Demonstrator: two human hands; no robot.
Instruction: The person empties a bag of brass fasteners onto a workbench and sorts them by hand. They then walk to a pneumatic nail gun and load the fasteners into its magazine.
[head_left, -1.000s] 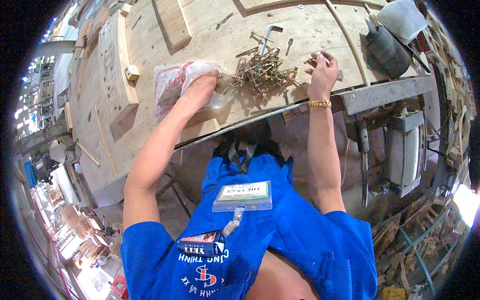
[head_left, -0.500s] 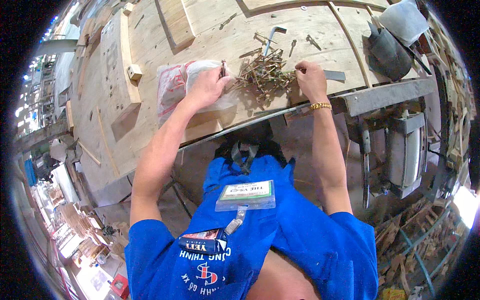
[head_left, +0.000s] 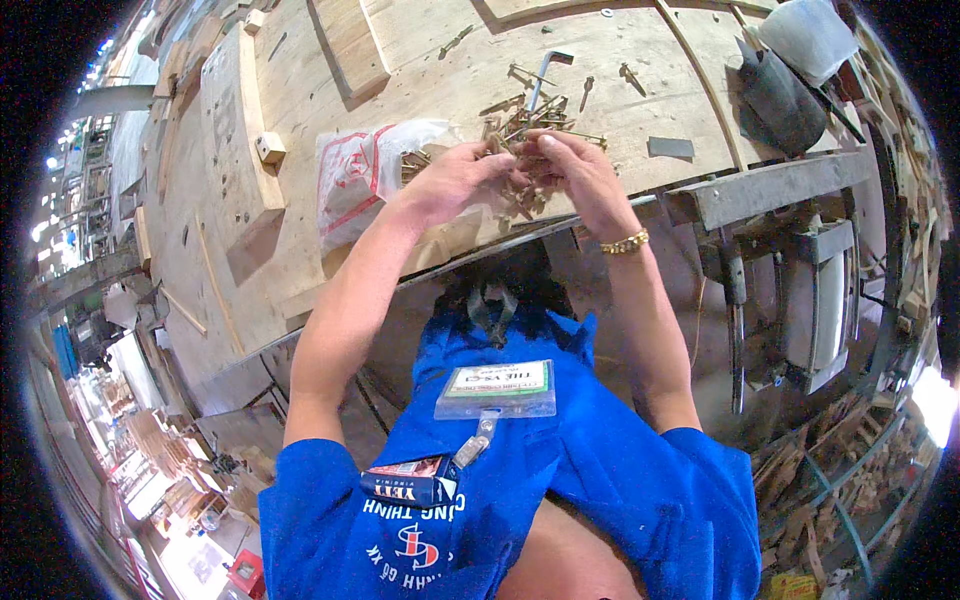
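A heap of long brass-coloured bolts (head_left: 512, 128) lies on the plywood bench top. My left hand (head_left: 455, 186) reaches into its near side, thumb and fingers closed around some bolts. Facing it, my right hand (head_left: 583, 178) curls over the heap's right side with bolts between its fingers; the fingertips nearly meet. Exactly how many bolts each hand has is hidden. Left of my left hand lies a clear plastic bag (head_left: 350, 180) with red print, more bolts showing at its mouth. A hex key (head_left: 543, 80) sticks out behind the heap.
A small grey flat piece (head_left: 670, 148) lies right of the heap. Loose bolts (head_left: 630, 78) are scattered farther back. Wooden boards (head_left: 350, 45) and a drilled wooden piece (head_left: 235, 130) stand at left. A dark curved sheet (head_left: 780, 108) is at right, near a metal clamp bar (head_left: 770, 187).
My left hand has moved right, off the bag to the heap. My right hand has moved left toward it, uncovering the grey flat piece. The bolts at the bag's mouth now show.
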